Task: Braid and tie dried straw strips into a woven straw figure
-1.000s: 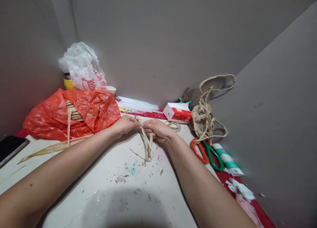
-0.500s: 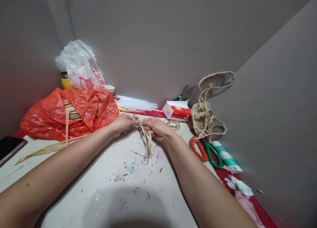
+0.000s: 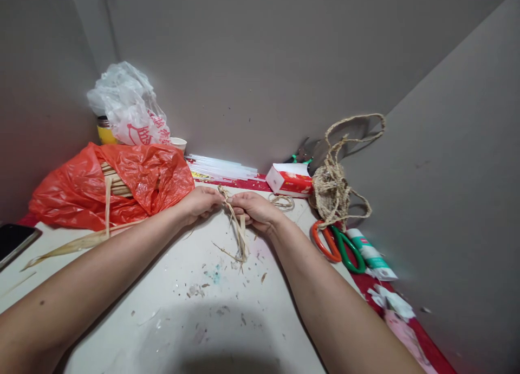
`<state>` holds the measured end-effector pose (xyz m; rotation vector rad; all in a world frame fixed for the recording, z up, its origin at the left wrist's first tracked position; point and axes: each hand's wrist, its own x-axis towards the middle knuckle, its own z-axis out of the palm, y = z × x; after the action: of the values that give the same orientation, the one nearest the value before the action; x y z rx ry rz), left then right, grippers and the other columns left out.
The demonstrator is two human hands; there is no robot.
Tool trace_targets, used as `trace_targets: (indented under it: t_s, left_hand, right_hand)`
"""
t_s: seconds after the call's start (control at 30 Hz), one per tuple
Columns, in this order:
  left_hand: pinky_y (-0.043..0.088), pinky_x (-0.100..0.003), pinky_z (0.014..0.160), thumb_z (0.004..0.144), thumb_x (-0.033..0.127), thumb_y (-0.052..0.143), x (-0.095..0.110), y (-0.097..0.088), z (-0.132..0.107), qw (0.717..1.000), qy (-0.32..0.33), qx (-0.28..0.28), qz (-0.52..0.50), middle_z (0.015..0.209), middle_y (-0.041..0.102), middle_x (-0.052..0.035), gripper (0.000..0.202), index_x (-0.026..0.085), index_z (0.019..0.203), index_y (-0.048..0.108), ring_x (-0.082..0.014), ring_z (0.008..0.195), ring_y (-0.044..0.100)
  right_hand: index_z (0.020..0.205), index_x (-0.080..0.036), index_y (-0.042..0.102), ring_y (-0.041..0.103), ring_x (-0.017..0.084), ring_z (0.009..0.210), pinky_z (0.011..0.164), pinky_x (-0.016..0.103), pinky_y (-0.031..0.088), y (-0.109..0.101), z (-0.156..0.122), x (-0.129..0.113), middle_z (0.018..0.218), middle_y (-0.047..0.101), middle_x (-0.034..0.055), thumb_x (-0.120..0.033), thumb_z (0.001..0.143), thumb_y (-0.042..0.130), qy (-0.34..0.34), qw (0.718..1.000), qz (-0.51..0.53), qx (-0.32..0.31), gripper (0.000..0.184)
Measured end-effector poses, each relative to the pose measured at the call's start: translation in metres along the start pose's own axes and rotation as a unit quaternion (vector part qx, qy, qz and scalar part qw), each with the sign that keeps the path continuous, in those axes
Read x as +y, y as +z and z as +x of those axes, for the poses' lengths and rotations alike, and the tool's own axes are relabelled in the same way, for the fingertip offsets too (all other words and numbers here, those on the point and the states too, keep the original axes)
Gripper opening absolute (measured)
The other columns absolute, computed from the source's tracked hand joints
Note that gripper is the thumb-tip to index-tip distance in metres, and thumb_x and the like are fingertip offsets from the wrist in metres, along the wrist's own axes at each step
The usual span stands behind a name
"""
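Observation:
Both hands meet above the middle of the white tabletop, pinching dried straw strips (image 3: pixel 242 238) between them. My left hand (image 3: pixel 202 203) grips the strips near their upper, twisted end with thumb and finger. Close beside it on the right, my right hand (image 3: pixel 255 208) is closed on the same strips, its lower fingers curled beneath. Loose pale ends hang down below the hands towards the table. A short twisted piece pokes up between the fingertips; its detail is too small to make out. Behind my right hand lies a small coil of braided cord (image 3: pixel 282 202).
Left stand a red plastic bag (image 3: pixel 73 189) of straw, a clear bag (image 3: pixel 125 97), a paper cup (image 3: pixel 179 143) and a phone (image 3: pixel 16 241). Glue sticks (image 3: pixel 225 169), a red-white box (image 3: pixel 289 180), braided rope (image 3: pixel 333 192), scissors (image 3: pixel 348 249) and a tube (image 3: pixel 371 255) line the back and right.
The hands stay together at almost the same spot, with the fingertips shifted slightly on the strips. The whole view has moved a little; nothing was let go.

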<state>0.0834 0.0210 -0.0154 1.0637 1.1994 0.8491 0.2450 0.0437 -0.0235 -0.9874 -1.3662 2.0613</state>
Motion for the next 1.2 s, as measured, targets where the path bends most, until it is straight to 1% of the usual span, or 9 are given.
trace_targets:
  t_s: [0.13,0.23,0.33,0.5,0.57,0.73,0.97,1.07,1.2]
  left_hand:
    - [0.021,-0.016,0.035,0.069,0.017,0.06,-0.002,-0.003,0.001,1.0,0.004,-0.013,-0.019,0.057,0.054,0.0009,0.007,0.013,0.065,0.057,-0.003,0.04,0.037]
    - [0.017,-0.016,0.035,0.068,0.017,0.062,-0.004,-0.004,0.002,1.0,0.005,-0.01,-0.015,0.055,0.053,0.0008,0.008,0.013,0.065,0.056,-0.0022,0.04,0.034]
    - [0.031,-0.017,0.042,0.068,0.019,0.063,-0.004,-0.002,0.002,0.999,0.027,0.019,-0.009,0.059,0.055,0.0003,0.009,0.014,0.072,0.057,-0.0054,0.048,0.045]
    - [0.035,-0.019,0.053,0.063,0.032,0.067,-0.004,0.001,-0.001,0.948,0.201,0.135,0.209,0.062,0.052,0.0026,0.022,0.015,0.066,0.053,-0.0073,0.057,0.045]
    - [0.032,-0.019,0.05,0.062,0.036,0.066,-0.005,0.002,-0.002,0.926,0.218,0.14,0.273,0.059,0.049,0.0042,0.025,0.016,0.066,0.052,-0.0074,0.054,0.042]
    - [0.029,-0.018,0.046,0.059,0.026,0.067,-0.009,0.004,-0.003,0.944,0.165,0.093,0.27,0.053,0.049,0.0066,0.023,0.018,0.071,0.049,-0.0079,0.049,0.044]
    - [0.027,-0.019,0.04,0.07,0.013,0.052,0.0,-0.003,-0.003,0.999,0.0,0.013,0.037,0.057,0.058,0.0,0.005,0.017,0.071,0.049,-0.0058,0.038,0.043]
    - [0.013,-0.02,0.035,0.071,0.016,0.052,0.004,-0.007,-0.003,0.999,-0.007,0.014,0.042,0.047,0.048,0.0036,0.009,0.016,0.063,0.05,-0.0024,0.031,0.025]
    - [0.009,-0.021,0.036,0.072,0.023,0.055,0.005,-0.009,-0.003,0.998,-0.003,0.01,0.055,0.042,0.034,0.0072,0.017,0.016,0.057,0.048,-0.0029,0.032,0.02]
  right_hand:
    - [0.059,-0.015,0.045,0.021,0.0,0.032,0.032,0.016,0.008,0.002,0.0,0.0,0.041,0.034,-0.0097,-0.032,0.066,0.069,-0.014,1.0,-0.014,0.024,0.031]
    - [0.06,-0.015,0.047,0.022,0.0,0.031,0.031,0.015,0.009,0.003,0.001,0.0,0.04,0.036,-0.0095,-0.032,0.065,0.07,-0.015,0.999,-0.013,0.037,0.029]
    - [0.06,-0.015,0.046,0.022,0.0,0.031,0.031,0.015,0.01,0.003,0.001,0.0,0.04,0.038,-0.0091,-0.031,0.064,0.07,-0.018,0.999,-0.008,0.045,0.029]
    - [0.056,-0.015,0.045,0.023,0.0,0.029,0.03,0.014,0.012,0.006,0.002,0.001,0.039,0.039,-0.0086,-0.03,0.063,0.069,-0.037,0.996,-0.008,0.084,0.029]
    - [0.056,-0.015,0.046,0.025,0.0,0.028,0.029,0.015,0.013,0.006,0.002,0.001,0.038,0.04,-0.0082,-0.031,0.064,0.068,-0.041,0.995,-0.012,0.087,0.028]
    - [0.06,-0.015,0.049,0.026,0.001,0.027,0.029,0.015,0.013,0.006,0.004,0.002,0.037,0.042,-0.0077,-0.032,0.065,0.069,-0.035,0.995,-0.025,0.093,0.027]
    - [0.068,-0.014,0.054,0.026,0.001,0.027,0.029,0.015,0.011,0.007,0.004,0.002,0.038,0.041,-0.0084,-0.032,0.066,0.067,-0.024,0.994,-0.044,0.099,0.023]
    - [0.066,-0.015,0.053,0.024,0.001,0.028,0.03,0.016,0.01,0.006,0.003,0.001,0.038,0.041,-0.0087,-0.032,0.065,0.068,-0.026,0.995,-0.035,0.088,0.023]
    - [0.064,-0.015,0.049,0.025,0.001,0.029,0.03,0.015,0.011,0.003,0.001,-0.001,0.04,0.04,-0.0088,-0.03,0.063,0.068,-0.004,0.998,-0.019,0.064,0.024]
